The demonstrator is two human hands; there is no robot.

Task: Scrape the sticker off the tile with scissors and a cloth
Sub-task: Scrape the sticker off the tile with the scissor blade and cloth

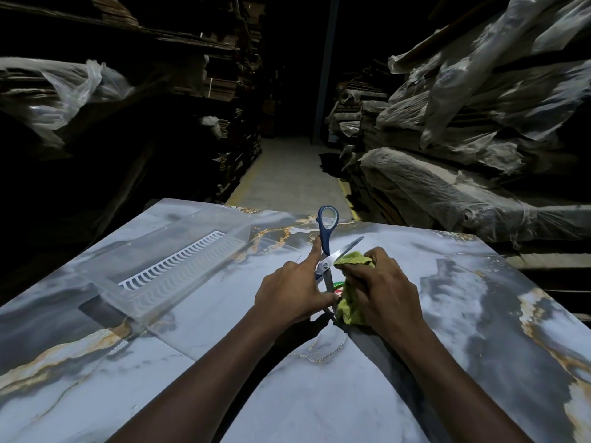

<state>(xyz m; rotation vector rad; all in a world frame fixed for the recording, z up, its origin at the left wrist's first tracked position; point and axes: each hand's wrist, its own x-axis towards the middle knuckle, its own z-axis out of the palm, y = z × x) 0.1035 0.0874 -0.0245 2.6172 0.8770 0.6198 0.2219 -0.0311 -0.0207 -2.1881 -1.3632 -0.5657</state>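
The sticker (339,287) is judged thin, light and firmly glued, so no direct hold can be taken of it. Its edge is best lifted by a blade laid nearly flat, and tearing into shreds is to be expected. Only a small strip of it is seen, green, red and white, lying flat on the tile (495,314) in the gap between the two hands; the rest is hidden. The tile around the sticker is glossy, with grey-blue marbling and gold veins. It is judged hard, heavy and slippery, and liable to be scratched by a steep point.

The scissors (325,265), stiff steel with blue handles, are spread wide just left of the sticker. One blade is pointed down past the sticker, the other up and away beyond it. They are held by the left hand (291,292), left of the sticker, with the index finger stretched along a handle and the thumb curled against the lower blade.

The cloth (351,259), soft, yellow-green and crumpled, is bunched in the curled fingers of the right hand (380,292), just right of the sticker. A clear plastic tray (134,251) is set well left of the sticker.
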